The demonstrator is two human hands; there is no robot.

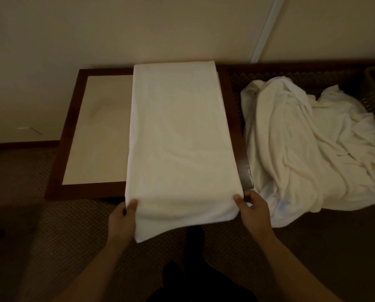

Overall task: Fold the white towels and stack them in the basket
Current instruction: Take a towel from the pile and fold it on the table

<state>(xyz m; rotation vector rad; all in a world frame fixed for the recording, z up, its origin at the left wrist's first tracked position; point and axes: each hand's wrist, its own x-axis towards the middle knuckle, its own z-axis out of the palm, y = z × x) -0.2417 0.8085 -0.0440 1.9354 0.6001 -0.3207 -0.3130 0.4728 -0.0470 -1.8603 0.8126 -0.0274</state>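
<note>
Hands, left point(122, 216) and right point(255, 211), pinch folded towel point(180, 131) on dim wood-framed table point(73, 118), perhaps carpet below.

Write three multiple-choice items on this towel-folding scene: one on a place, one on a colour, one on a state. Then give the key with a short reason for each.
1. Where does the crumpled towel pile lie relative to the folded towel?
A. To its left
B. To its right
C. Under it

2. What colour is the frame of the table under the folded towel?
A. Dark brown
B. White
C. Green

3. What are the left hand and right hand doing?
A. Resting on the pile
B. Hanging idle
C. Gripping the folded towel's near corners

Key: 1 B, the pile sits right of the table. 2 A, a dark wood border surrounds the pale top. 3 C, a thumb lies on top of each near corner.
</note>
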